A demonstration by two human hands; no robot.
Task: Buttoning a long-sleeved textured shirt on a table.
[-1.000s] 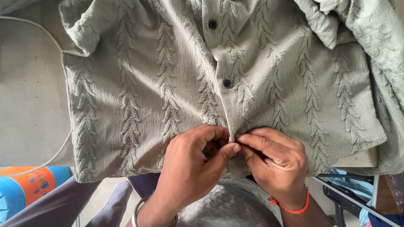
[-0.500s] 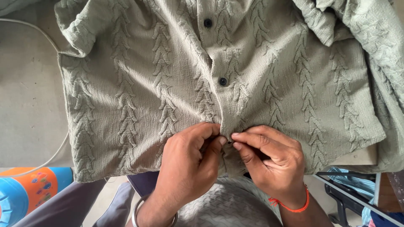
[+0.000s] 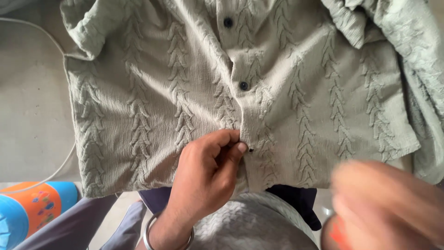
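Note:
A sage-green textured shirt (image 3: 152, 106) with dark buttons lies spread on a padded grey surface (image 3: 32, 115). My left hand (image 3: 208, 171) pinches the shirt's front placket near the hem, thumb and fingers closed on the fabric beside a small dark button (image 3: 251, 150). Two more buttons (image 3: 243, 85) sit fastened higher up the placket. My right hand (image 3: 388, 203) is blurred at the lower right, off the shirt, with nothing seen in it; how its fingers are set is unclear.
A white cord (image 3: 51, 41) runs along the left of the surface. A blue and orange cylinder (image 3: 32, 210) lies at the lower left. A second fold of green cloth (image 3: 416, 60) is heaped at the right.
My right hand has let go of the placket and pulled away to the lower right. The left hand stays pinching the fabric. The lowest button now shows.

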